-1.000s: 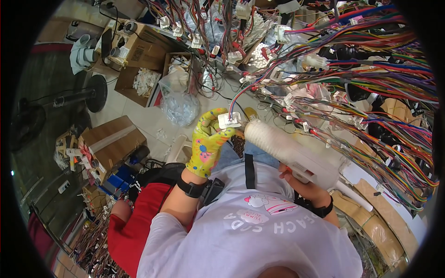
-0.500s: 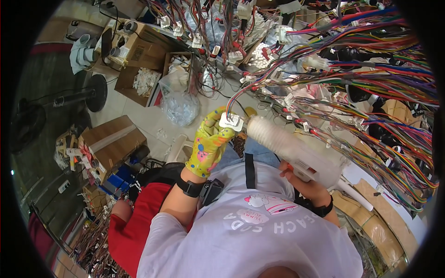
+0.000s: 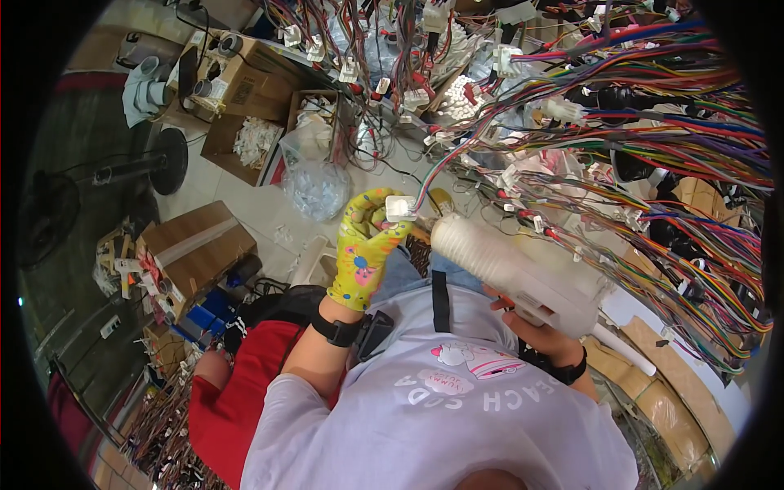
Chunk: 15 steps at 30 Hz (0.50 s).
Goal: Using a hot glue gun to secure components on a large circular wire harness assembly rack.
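Wires own the far right, great coloured bundles streaming sideways with white plugs dotted among them. Over on the left sits a taped cardboard box; farther off, an open carton full of white bits, and just right of it a crumpled clear plastic bag. Centre stage, the white gun-shaped tool, lying aslant, nose to the far left, a pale rod jutting out behind toward the near right! Facing that nose is the left hand in a flowery yellow glove, thumb and fingers pinching. Across from it, the bare right hand curls about the tool's near side, its grip partly hidden. And in that gloved pinch, a small white connector, right by the nose; touching or not, cannot tell. Thin coloured leads arc from it toward the far right.
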{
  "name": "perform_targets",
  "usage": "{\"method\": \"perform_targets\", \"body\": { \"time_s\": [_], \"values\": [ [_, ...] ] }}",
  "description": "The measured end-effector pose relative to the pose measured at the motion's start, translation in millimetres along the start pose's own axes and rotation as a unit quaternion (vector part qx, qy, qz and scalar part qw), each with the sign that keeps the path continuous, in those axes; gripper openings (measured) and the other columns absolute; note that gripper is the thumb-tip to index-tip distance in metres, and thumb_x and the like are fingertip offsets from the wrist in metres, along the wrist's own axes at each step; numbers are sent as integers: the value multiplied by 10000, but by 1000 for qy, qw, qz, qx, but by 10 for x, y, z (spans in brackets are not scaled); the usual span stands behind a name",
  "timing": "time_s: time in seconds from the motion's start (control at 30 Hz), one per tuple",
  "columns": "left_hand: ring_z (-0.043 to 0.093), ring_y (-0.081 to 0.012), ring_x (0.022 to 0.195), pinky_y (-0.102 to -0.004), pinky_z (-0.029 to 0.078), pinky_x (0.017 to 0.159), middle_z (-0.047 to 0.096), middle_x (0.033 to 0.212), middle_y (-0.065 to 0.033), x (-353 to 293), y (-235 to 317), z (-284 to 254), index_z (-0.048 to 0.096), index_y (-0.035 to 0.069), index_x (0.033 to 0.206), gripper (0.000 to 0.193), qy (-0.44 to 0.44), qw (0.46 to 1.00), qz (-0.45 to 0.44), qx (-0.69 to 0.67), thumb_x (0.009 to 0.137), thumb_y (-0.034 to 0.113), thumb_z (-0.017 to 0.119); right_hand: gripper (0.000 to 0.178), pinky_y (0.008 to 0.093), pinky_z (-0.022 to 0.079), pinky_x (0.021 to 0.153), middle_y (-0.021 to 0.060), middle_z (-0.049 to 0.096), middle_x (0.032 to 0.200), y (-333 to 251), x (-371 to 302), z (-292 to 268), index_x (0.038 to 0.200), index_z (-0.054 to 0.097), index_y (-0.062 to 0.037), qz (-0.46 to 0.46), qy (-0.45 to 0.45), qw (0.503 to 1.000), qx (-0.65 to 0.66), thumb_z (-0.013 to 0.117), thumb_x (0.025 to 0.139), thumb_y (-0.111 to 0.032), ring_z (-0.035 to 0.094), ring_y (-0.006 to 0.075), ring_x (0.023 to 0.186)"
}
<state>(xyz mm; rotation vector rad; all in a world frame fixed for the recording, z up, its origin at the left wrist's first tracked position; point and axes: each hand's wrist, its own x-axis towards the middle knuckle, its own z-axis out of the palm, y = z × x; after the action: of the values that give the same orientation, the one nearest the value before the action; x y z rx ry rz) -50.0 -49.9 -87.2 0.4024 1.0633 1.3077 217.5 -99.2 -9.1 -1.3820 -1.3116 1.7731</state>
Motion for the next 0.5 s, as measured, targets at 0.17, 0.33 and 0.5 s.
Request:
{"method": "perform_targets", "body": {
  "time_s": [0.17,0.33,0.5],
  "values": [
    [590,-157,1005,-263,476,876,599,1147,-101,-42,19,-35,520,28,1161,447,-2,990,54,127,759,-61,694,356,283,527,749,86,699,914,-60,42,48,1116,623,-23,-20,-6,999,-37,653,762,-7,678,186,860],
    [579,-170,1041,-282,473,890,582,1156,-94,-96,56,-16,528,31,1150,440,-6,989,55,139,755,-46,704,335,287,530,735,82,701,901,-28,17,72,1101,632,-24,-26,3,999,-40,651,766,-16,681,190,837],
    [566,-175,1059,-287,465,890,562,1144,-80,-71,21,-45,559,45,1112,402,-14,979,114,169,749,-32,713,341,284,528,740,83,701,900,-27,46,71,1105,631,-27,-29,-1,998,-55,652,765,-17,682,195,837]
  ]
}}
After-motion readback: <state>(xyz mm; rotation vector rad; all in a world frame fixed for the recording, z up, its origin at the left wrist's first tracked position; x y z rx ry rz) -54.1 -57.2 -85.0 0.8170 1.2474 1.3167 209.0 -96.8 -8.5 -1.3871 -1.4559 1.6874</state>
